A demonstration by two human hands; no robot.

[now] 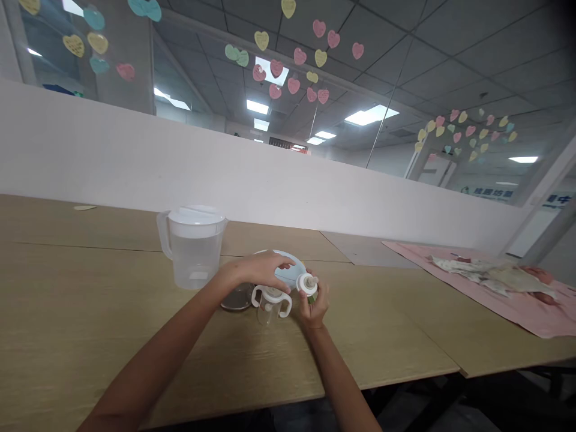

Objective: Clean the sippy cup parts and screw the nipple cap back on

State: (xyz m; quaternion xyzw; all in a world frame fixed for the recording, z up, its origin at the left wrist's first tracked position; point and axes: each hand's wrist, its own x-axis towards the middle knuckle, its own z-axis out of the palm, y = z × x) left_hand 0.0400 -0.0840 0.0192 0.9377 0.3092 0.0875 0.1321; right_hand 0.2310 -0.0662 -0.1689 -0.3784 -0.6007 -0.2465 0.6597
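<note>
One lidded pitcher [192, 246], one handled bottle [270, 303], one nipple cap [307, 283] and two hands are counted mid-frame.

probably an office: glass partitions [396, 90] with heart notes [293, 85], ceiling light panels [371, 114]

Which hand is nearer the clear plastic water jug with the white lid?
Left. The left hand reaches over the clear two-handled baby bottle, just right of the clear plastic water jug. The right hand holds a white teat cap farther right.
</note>
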